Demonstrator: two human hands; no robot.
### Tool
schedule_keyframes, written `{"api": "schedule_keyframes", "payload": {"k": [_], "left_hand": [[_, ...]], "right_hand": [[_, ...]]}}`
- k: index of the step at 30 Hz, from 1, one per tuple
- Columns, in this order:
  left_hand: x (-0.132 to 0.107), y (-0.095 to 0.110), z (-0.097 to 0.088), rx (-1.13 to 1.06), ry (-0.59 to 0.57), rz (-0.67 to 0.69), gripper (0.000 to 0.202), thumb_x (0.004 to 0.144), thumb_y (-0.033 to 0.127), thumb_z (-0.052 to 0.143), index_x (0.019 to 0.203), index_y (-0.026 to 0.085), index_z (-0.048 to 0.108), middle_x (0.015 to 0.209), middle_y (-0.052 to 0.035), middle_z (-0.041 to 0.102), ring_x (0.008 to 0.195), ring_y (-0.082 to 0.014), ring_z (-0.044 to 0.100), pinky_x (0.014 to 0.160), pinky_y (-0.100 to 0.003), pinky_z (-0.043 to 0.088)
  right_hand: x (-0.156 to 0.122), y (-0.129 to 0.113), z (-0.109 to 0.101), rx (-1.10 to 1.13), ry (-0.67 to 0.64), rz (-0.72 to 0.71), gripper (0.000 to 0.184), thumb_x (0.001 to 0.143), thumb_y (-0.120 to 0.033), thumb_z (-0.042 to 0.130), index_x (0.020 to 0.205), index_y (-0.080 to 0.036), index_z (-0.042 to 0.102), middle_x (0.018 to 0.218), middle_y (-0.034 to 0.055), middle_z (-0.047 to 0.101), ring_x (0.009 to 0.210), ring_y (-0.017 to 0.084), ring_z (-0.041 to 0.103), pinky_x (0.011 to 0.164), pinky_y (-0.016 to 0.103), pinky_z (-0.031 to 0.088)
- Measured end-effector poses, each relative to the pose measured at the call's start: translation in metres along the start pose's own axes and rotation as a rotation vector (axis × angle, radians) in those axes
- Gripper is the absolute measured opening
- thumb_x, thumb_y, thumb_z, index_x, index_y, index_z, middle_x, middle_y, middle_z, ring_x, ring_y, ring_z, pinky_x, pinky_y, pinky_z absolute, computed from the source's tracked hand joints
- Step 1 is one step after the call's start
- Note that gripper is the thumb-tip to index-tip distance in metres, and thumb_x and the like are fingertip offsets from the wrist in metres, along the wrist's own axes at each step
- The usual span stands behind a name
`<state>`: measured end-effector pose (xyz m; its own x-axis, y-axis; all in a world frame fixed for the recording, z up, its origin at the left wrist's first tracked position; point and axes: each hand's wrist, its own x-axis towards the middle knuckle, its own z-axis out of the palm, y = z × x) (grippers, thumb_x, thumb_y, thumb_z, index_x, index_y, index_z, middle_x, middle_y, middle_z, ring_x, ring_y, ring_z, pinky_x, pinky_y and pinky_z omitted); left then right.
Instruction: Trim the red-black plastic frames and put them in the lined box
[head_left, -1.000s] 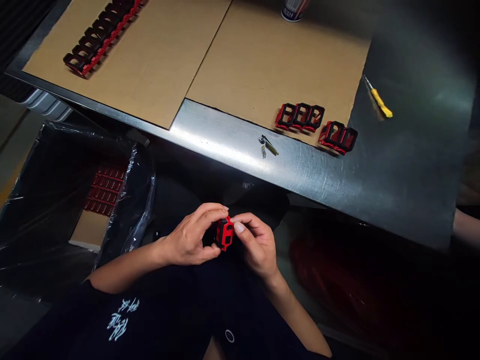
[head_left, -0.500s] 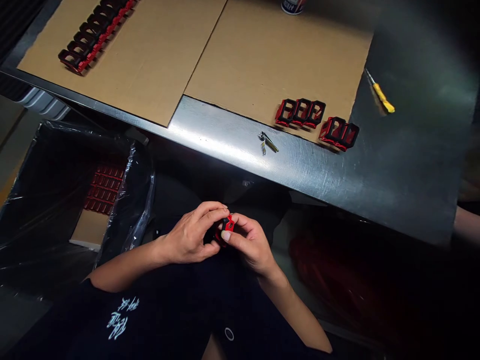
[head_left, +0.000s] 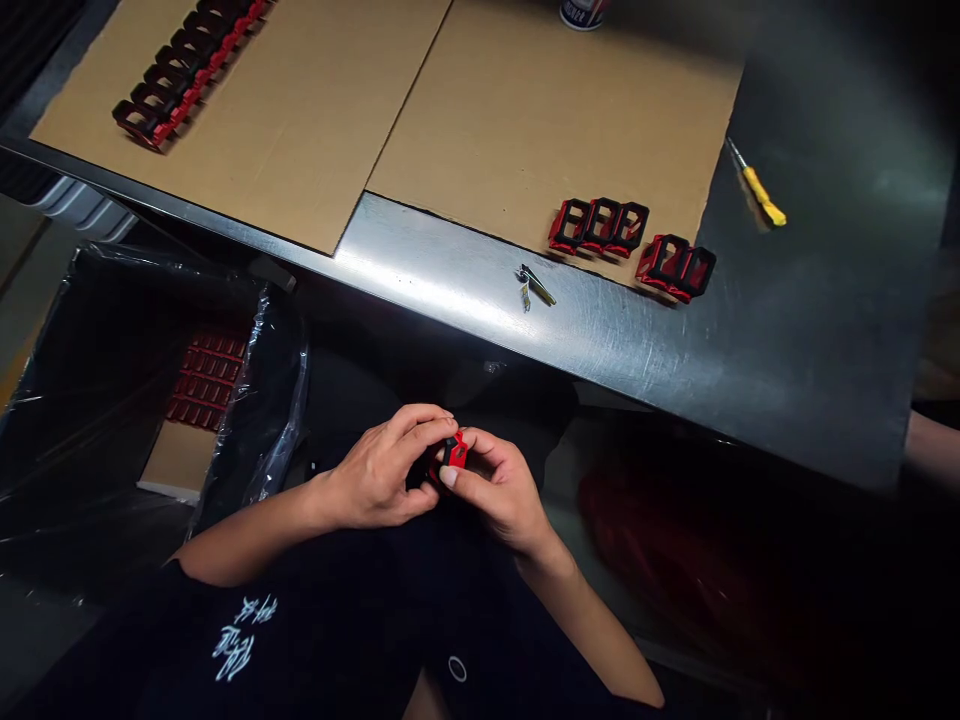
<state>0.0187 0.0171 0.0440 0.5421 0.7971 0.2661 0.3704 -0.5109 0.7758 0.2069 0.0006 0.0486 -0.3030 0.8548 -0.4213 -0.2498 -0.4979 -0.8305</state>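
Observation:
Close to my body, below the table edge, a small red and black frame-shaped part [head_left: 457,452] is held between both hands. My left hand [head_left: 390,465] curls over its left side, fingers on top and thumb underneath. From the right, my right hand [head_left: 502,490] pinches it, the thumb lying across the red face. Fingers cover much of the part. On the table above are a group of three similar red and black parts [head_left: 598,227] and a pair of them [head_left: 676,266]. A small clip-like metal tool [head_left: 537,286] lies on the bare metal edge.
Cardboard sheets [head_left: 540,120] cover much of the metal table [head_left: 810,330]. A row of red and black parts [head_left: 187,70] stands far left. A yellow-handled screwdriver [head_left: 763,196] and a can [head_left: 583,12] lie beyond. A plastic-lined bin [head_left: 266,400] holds red parts. Another person's arm [head_left: 930,445] shows at right.
Both hands keep nearly the same hold on the red and black part. The whole view has shifted very slightly.

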Motion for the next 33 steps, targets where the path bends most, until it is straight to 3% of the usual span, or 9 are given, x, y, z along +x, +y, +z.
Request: {"api": "schedule_keyframes", "payload": {"k": [7, 15, 19, 22, 26, 30, 33], "left_hand": [[-0.001, -0.001, 0.002, -0.015, -0.007, -0.002, 0.069, 0.081, 0.013, 0.066, 0.145, 0.021, 0.040, 0.129, -0.0156, 0.056, 0.113, -0.0274, 0.068, 0.090, -0.044, 0.067], [0.000, 0.001, 0.001, -0.018, -0.015, -0.014, 0.070, 0.080, 0.012, 0.065, 0.145, 0.022, 0.040, 0.130, -0.0151, 0.056, 0.111, -0.0266, 0.068, 0.088, -0.043, 0.067], [0.000, 0.000, 0.002, -0.044, -0.031, -0.024, 0.074, 0.079, 0.012, 0.065, 0.147, 0.023, 0.039, 0.131, -0.0149, 0.055, 0.115, -0.0278, 0.067, 0.089, -0.044, 0.066], [-0.002, -0.001, 0.002, -0.077, -0.033, -0.069, 0.081, 0.078, 0.013, 0.067, 0.151, 0.025, 0.035, 0.134, -0.0151, 0.054, 0.120, -0.0298, 0.064, 0.095, -0.048, 0.064], [-0.004, -0.004, 0.001, -0.146, -0.014, -0.091, 0.093, 0.078, 0.019, 0.071, 0.159, 0.028, 0.026, 0.137, -0.0158, 0.050, 0.125, -0.0311, 0.059, 0.101, -0.051, 0.060], [-0.006, -0.007, 0.002, -0.324, 0.010, -0.178, 0.089, 0.075, 0.022, 0.077, 0.154, 0.030, 0.036, 0.139, -0.0138, 0.051, 0.125, -0.0301, 0.059, 0.105, -0.052, 0.056], [-0.007, -0.007, 0.003, -0.564, 0.025, -0.269, 0.082, 0.074, 0.021, 0.078, 0.148, 0.029, 0.043, 0.141, -0.0142, 0.052, 0.117, -0.0270, 0.064, 0.100, -0.047, 0.059]], "right_hand": [[0.001, 0.002, 0.001, -0.033, 0.021, -0.019, 0.027, 0.086, -0.042, 0.075, 0.071, -0.020, 0.067, 0.068, -0.0010, 0.064, 0.064, 0.014, 0.055, 0.065, 0.027, 0.047], [0.000, 0.005, 0.000, 0.016, 0.019, 0.000, 0.026, 0.080, -0.041, 0.082, 0.073, -0.020, 0.068, 0.070, -0.0016, 0.064, 0.062, 0.013, 0.054, 0.062, 0.027, 0.045], [0.004, 0.009, 0.000, 0.055, 0.085, -0.034, 0.041, 0.092, -0.052, 0.069, 0.067, -0.020, 0.068, 0.064, -0.0004, 0.062, 0.060, 0.013, 0.052, 0.062, 0.027, 0.043], [0.006, 0.008, 0.001, 0.109, 0.154, -0.026, 0.047, 0.093, -0.060, 0.062, 0.068, -0.020, 0.069, 0.062, 0.0009, 0.062, 0.060, 0.015, 0.054, 0.062, 0.029, 0.045], [0.007, 0.008, -0.001, 0.107, 0.209, -0.006, 0.039, 0.089, -0.055, 0.069, 0.071, -0.021, 0.070, 0.060, -0.0006, 0.059, 0.060, 0.015, 0.054, 0.064, 0.029, 0.047], [0.006, 0.012, -0.005, 0.090, 0.186, -0.032, 0.023, 0.084, -0.043, 0.078, 0.079, -0.022, 0.071, 0.070, -0.0012, 0.063, 0.064, 0.014, 0.054, 0.066, 0.028, 0.047], [0.005, 0.016, -0.008, 0.055, 0.181, -0.041, 0.018, 0.084, -0.040, 0.078, 0.084, -0.022, 0.073, 0.074, -0.0008, 0.065, 0.066, 0.014, 0.056, 0.068, 0.028, 0.048]]}}
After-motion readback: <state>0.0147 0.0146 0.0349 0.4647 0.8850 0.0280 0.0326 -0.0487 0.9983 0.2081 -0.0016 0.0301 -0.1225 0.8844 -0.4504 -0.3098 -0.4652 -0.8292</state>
